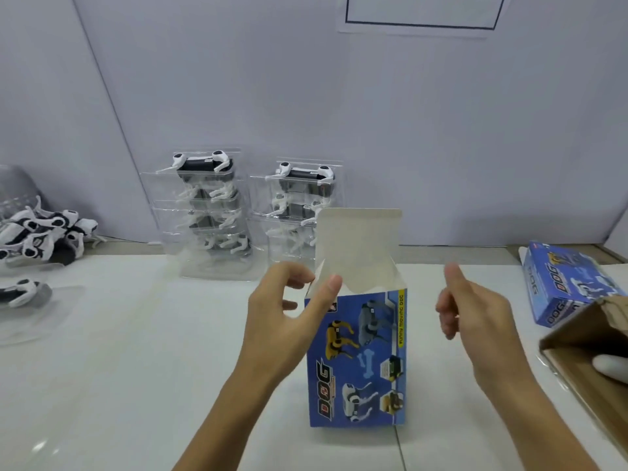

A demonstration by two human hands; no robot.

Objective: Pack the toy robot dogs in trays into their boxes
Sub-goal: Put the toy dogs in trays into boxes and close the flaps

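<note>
Box (356,355) stood upright mid-table, top flap up | left hand (289,311) pinched its upper left corner | right hand (475,311) just right of box, fingers loose, empty | trayed dogs (207,212) stacked behind box

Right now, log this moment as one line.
box upright, top flap open | left hand holds its corner | right hand free | trayed dogs waiting

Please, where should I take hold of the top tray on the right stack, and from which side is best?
Take the top tray of the right stack by its clear flat rim at the left and right edges, coming down from above. The toy dog fills the middle, and the open box flap blocks the front right, so the side rims look the freest to pinch.
</note>
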